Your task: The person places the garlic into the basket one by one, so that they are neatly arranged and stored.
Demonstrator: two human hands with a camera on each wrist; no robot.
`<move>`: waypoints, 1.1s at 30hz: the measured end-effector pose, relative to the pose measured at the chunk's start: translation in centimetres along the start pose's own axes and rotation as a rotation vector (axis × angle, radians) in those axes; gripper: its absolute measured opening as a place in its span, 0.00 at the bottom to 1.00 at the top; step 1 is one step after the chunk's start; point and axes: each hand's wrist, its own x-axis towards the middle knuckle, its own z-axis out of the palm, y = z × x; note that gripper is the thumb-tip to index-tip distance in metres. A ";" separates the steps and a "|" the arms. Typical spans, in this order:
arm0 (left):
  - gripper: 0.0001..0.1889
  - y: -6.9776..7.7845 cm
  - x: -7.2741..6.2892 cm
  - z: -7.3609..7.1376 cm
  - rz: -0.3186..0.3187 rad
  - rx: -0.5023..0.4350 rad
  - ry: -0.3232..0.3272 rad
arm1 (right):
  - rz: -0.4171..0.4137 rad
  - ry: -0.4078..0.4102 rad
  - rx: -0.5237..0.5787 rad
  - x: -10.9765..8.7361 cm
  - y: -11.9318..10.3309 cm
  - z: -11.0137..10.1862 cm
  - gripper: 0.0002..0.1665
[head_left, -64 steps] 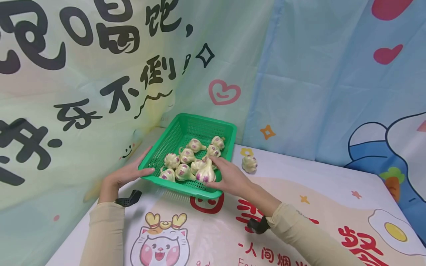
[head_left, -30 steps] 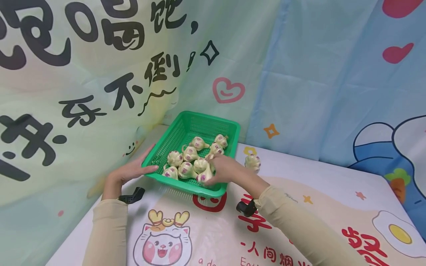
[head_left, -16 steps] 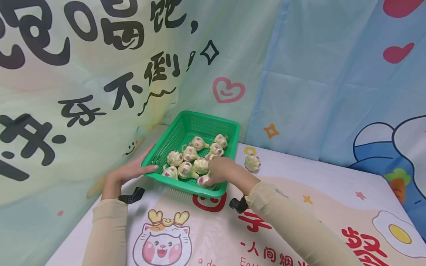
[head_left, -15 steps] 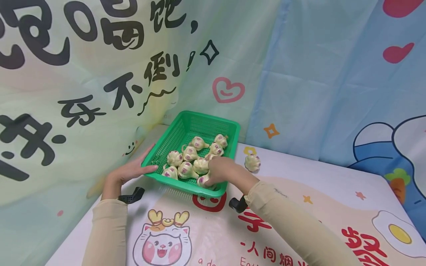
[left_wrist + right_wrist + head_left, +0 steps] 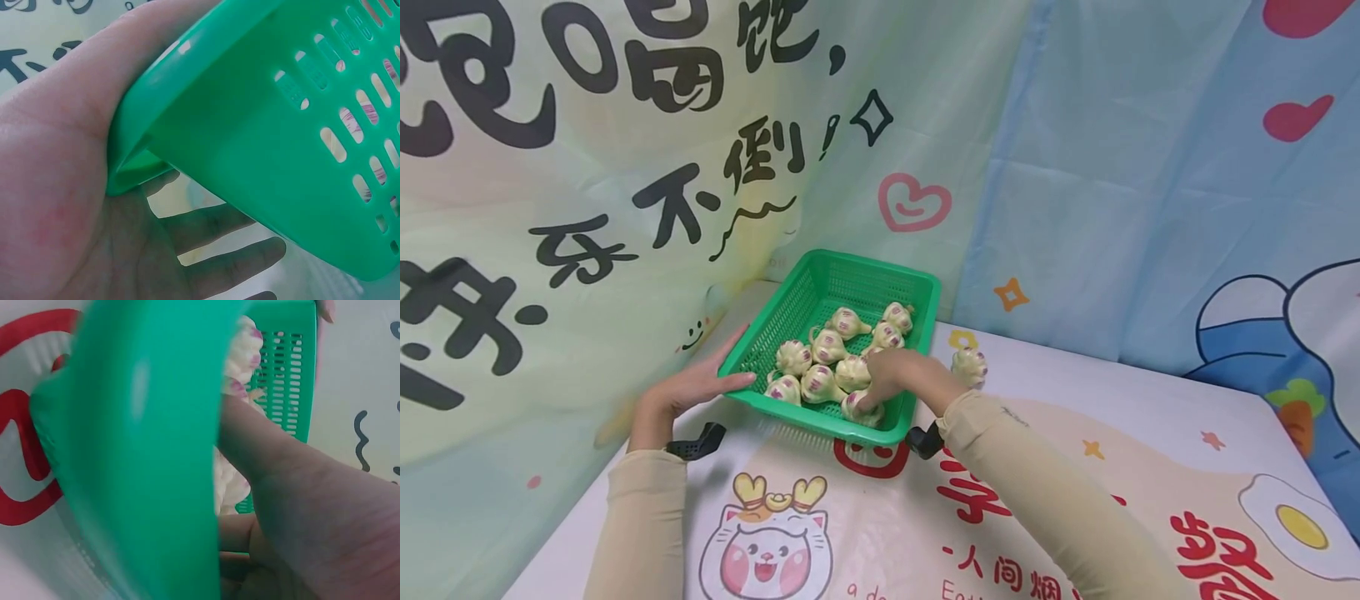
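Note:
A green plastic basket (image 5: 758, 402) with slotted sides holds several garlic bulbs (image 5: 820, 383) with purple patches. My left hand (image 5: 688, 385) holds its left side, the thumb over the rim. In the left wrist view the other fingers (image 5: 237, 262) extend beneath the basket. My right hand (image 5: 904, 372) reaches over the right rim into the near right corner. Its thumb (image 5: 256, 434) and fingers are around a garlic bulb (image 5: 859, 407) there; the basket wall hides part of this grip in the right wrist view.
One more garlic bulb (image 5: 970, 365) lies on the printed tablecloth (image 5: 1037, 400), just right of the basket. Hanging cloths with printed lettering and pictures stand close behind (image 5: 1075, 208) and on the left. Both wrists wear small black cameras.
The right hand has lowered the garlic bulb into the near right corner, its stem no longer pointing up. Since then that wrist has shifted slightly left. The left hand stays on the basket.

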 end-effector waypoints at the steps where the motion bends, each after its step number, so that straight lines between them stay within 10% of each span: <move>1: 0.47 0.0 0.0 0.0 -0.003 -0.001 -0.002 | -0.003 -0.010 0.001 0.1 0.1 -0.1 0.49; 33: 0.47 -0.2 0.1 -0.1 -0.012 -0.021 -0.009 | -0.015 -0.114 -0.039 1.0 -0.1 -0.1 0.47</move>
